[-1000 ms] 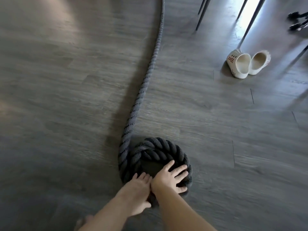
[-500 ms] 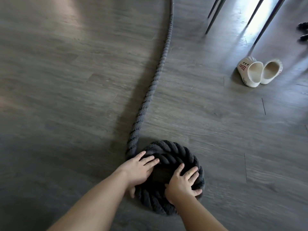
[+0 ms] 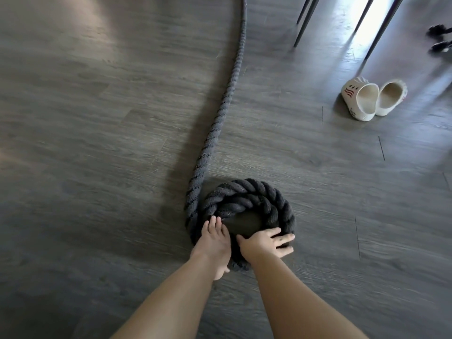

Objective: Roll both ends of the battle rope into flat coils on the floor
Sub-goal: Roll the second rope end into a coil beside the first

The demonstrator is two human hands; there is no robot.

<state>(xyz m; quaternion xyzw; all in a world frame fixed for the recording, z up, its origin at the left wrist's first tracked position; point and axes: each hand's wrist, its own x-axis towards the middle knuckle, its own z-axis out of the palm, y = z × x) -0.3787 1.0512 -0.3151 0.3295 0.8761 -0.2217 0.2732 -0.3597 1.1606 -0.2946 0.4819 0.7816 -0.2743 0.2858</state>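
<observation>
Dark grey twisted fibre makes up the battle rope [image 3: 221, 116], and its near end is already wound into a small flat coil [image 3: 247, 204] on the wooden floor [image 3: 97, 143], directly in front of the person. The coil is pressed from the near side by both hands. The left hand [image 3: 215, 237] is laid on the left part of the ring with the fingers straight and close together, nothing being gripped. The right hand [image 3: 265, 243] is spread flat over the near right part, its fingers pointing to the right along the outer turn; here also the rope is only pressed, not enclosed. The relation that matters for the coming move is the place where the free rope joins the coil. The free length meets the ring on its left side, just beside the left hand, and from there its long axis runs away from the person, forward and a little to the right, to the top of the view. The left hand is therefore judged to be the nearer one for guiding the incoming rope against the outer turn, while the ring is turned flat by the right hand. Much rope is not yet wound, so the task is judged to be at an early stage. A pair of pale slippers [image 3: 374, 99] stands well apart to the right.
</observation>
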